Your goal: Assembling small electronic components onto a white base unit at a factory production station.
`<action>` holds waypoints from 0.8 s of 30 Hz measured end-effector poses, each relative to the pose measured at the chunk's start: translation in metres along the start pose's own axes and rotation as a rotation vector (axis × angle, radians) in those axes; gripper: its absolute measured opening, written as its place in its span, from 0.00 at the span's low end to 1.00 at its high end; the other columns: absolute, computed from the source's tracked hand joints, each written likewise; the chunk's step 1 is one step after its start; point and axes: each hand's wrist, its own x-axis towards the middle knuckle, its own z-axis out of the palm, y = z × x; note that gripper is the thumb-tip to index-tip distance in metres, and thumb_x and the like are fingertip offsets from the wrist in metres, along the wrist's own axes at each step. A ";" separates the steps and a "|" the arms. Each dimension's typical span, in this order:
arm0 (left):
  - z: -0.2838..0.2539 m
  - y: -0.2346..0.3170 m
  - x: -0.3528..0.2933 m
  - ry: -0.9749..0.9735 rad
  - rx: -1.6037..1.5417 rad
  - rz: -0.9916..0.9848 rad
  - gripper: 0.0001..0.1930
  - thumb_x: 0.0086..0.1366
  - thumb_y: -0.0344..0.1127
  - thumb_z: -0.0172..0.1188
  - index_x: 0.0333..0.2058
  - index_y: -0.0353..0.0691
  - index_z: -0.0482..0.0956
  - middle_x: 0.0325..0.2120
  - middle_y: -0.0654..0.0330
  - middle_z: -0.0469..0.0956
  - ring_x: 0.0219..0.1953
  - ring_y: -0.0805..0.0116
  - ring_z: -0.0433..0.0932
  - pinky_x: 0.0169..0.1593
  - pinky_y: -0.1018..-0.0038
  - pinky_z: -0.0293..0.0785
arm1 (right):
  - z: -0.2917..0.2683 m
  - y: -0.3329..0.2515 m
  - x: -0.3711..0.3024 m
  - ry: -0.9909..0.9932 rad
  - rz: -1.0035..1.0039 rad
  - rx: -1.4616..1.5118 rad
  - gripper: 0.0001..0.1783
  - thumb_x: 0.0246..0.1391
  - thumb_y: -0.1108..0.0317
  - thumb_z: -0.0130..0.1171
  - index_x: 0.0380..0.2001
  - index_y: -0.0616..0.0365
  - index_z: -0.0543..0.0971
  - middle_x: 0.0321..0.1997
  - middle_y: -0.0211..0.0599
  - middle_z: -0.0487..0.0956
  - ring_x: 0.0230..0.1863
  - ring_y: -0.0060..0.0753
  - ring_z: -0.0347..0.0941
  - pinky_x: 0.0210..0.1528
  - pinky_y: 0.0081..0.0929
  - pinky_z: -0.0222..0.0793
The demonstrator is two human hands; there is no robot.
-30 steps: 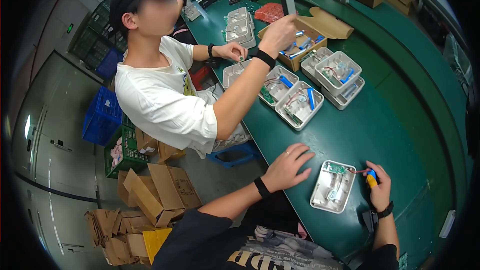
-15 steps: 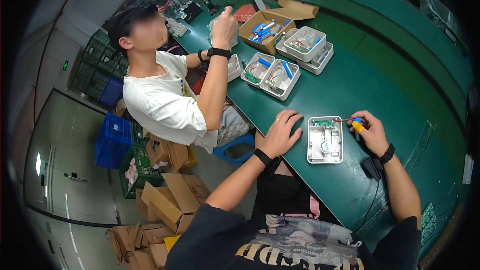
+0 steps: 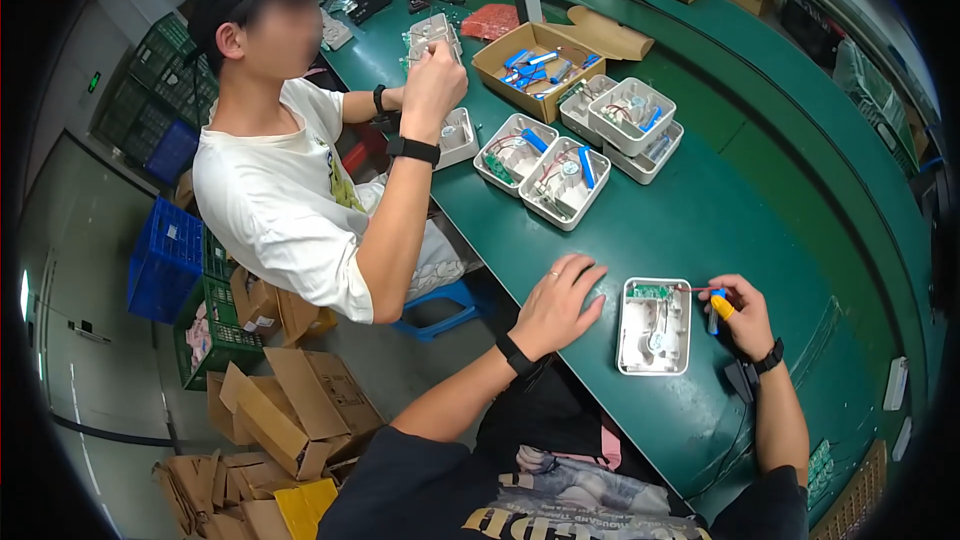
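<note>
In front of me on the green table lies a white plastic housing, open side up. It has a small green circuit board at its far end and a round part with a white label inside. A red wire runs from the board end to a blue cylindrical battery. My right hand grips this battery to the right of the housing; a yellow finger cover is on one finger. Palm down at the table edge, my left hand rests left of the housing with fingers apart, holding nothing.
Farther off stand white housings with blue batteries, some stacked, and a cardboard box of batteries. To the left a co-worker holds up another housing. A black adapter with a cable lies near my right wrist.
My view has shifted, so the table things appear lower. The co-worker's raised hand has come down a little, and the held housing shows more. My hands keep nearly the same places by the housing.
</note>
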 end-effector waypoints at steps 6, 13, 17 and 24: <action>-0.001 0.003 0.006 0.011 -0.056 -0.022 0.23 0.64 0.34 0.68 0.56 0.37 0.79 0.55 0.49 0.76 0.60 0.45 0.75 0.62 0.55 0.75 | -0.007 0.001 -0.002 0.013 -0.008 -0.055 0.16 0.68 0.75 0.62 0.58 0.62 0.77 0.52 0.41 0.86 0.49 0.28 0.82 0.55 0.29 0.79; -0.010 -0.005 0.008 -0.022 -0.072 -0.039 0.23 0.61 0.29 0.65 0.57 0.35 0.79 0.57 0.46 0.77 0.61 0.43 0.74 0.66 0.53 0.70 | -0.004 -0.014 0.031 -0.027 0.019 0.128 0.19 0.67 0.73 0.67 0.58 0.63 0.77 0.56 0.41 0.83 0.56 0.30 0.81 0.61 0.31 0.77; -0.011 -0.009 0.001 -0.060 -0.144 0.050 0.25 0.62 0.37 0.69 0.58 0.38 0.79 0.62 0.45 0.74 0.64 0.38 0.72 0.67 0.48 0.70 | 0.010 -0.033 0.025 -0.045 0.102 0.213 0.18 0.66 0.74 0.68 0.56 0.62 0.77 0.52 0.36 0.84 0.48 0.23 0.81 0.48 0.21 0.79; -0.008 0.029 0.000 -0.262 -0.128 0.334 0.36 0.50 0.56 0.81 0.55 0.46 0.83 0.68 0.48 0.68 0.71 0.39 0.63 0.70 0.41 0.65 | 0.035 -0.062 0.010 -0.143 0.092 -0.079 0.17 0.61 0.76 0.71 0.52 0.60 0.80 0.53 0.37 0.85 0.52 0.25 0.83 0.47 0.20 0.81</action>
